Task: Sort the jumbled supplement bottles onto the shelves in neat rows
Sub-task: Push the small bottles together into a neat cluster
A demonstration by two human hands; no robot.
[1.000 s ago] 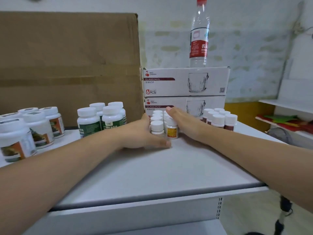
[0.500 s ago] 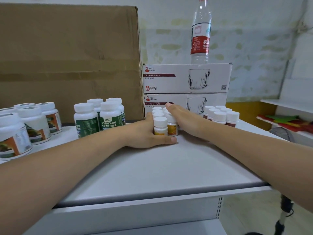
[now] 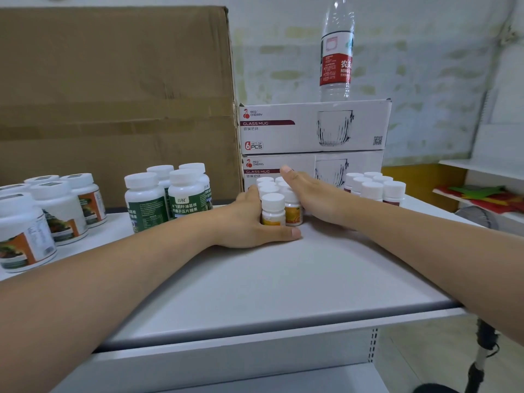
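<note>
Several small white-capped bottles with yellow and orange labels [image 3: 273, 209] stand bunched in two short rows at the back of the grey shelf top [image 3: 283, 279]. My left hand [image 3: 243, 222] presses against the left side of the bunch, its thumb lying across the front at the base. My right hand [image 3: 314, 194] lies flat along the right side, fingers straight and pointing toward the back. Neither hand curls round a bottle. Green-labelled bottles [image 3: 181, 197] stand to the left, and bigger white tubs with orange labels [image 3: 59, 211] at the far left. Small dark-red-labelled bottles [image 3: 374, 188] stand to the right.
A large cardboard box [image 3: 113, 95] closes off the back left. Two stacked glass-mug boxes [image 3: 312, 126] stand right behind the bunch, with a water bottle [image 3: 336, 52] on top. White side shelves [image 3: 482, 171] with red and green items are at the right.
Both hands have squeezed the small bottles closer together. The front-left bottle, which stood apart, now touches the orange-labelled one beside it.
</note>
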